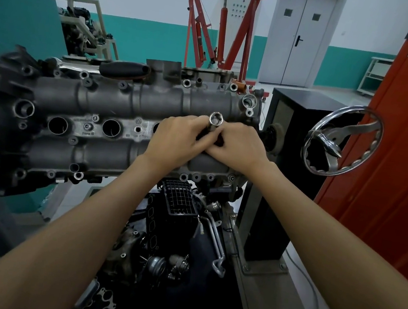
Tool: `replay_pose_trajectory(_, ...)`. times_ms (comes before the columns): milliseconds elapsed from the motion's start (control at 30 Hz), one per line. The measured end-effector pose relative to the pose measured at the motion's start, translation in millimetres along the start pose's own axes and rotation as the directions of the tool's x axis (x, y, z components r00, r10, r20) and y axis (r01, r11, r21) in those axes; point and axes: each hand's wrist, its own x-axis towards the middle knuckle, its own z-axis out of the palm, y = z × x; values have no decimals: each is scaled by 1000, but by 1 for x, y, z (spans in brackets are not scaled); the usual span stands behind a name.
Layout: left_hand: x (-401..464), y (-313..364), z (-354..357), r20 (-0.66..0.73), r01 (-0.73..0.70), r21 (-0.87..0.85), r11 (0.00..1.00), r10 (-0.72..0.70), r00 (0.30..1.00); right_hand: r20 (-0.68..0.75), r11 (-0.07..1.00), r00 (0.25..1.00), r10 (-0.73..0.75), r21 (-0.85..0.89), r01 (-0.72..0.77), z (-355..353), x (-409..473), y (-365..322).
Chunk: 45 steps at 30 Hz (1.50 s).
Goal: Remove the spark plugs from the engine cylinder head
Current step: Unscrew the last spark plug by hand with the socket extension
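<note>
Head view: grey cast-aluminium cylinder head (116,101) on an engine stand, spark plug wells in a row along its middle. VW roundel (138,121) cast between the wells; stamped digits below it too blurred to read fully. Two open wells (58,125) on the left show dark and empty-looking; whether plugs sit deep inside, cannot tell.

Left hand (173,142) and right hand (240,148) meet over the right-end wells, touching each other. Both hands' fingers are curled round a chrome spark plug socket (215,119), which stands up tilted between them with its open hex mouth facing the camera, above the fingertips. Lower part of the socket is hidden in the grip, so no spark plug is visible; a dark bit shows just under the fingers, unclear what.

Black-handled tool (124,70) lies on the far edge of the head. Chrome handwheel (342,141) sits right of the head on a black column (282,164). Orange cabinet (400,154) far right, red engine hoist (230,28) behind, grey double door (301,35) beyond. Black engine parts (173,241) lie below the head.
</note>
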Motion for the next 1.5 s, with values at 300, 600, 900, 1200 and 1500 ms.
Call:
replay_pose_trajectory(300,-1,5,-4,-11,-23,-57,998,22,1000,-57,998,997,-43,44,46,0,-2,-3)
replay_pose_trajectory(600,0,1,-1,-14,-5,1,1000,5,1000,-72,999,997,-25,41,27,1,-3,-1)
replay_pose_trajectory(900,-1,6,-2,-51,-42,-16,999,41,998,7,1000,1000,13,19,-13,0,-1,-2)
replay_pose_trajectory(1200,0,2,-3,-30,-38,4,999,38,999,-32,999,999,-30,31,31,-2,-4,-3)
replay_pose_trajectory(1500,-1,5,-3,-72,-94,8,996,94,993,21,1000,1000,6,30,-6,0,0,0)
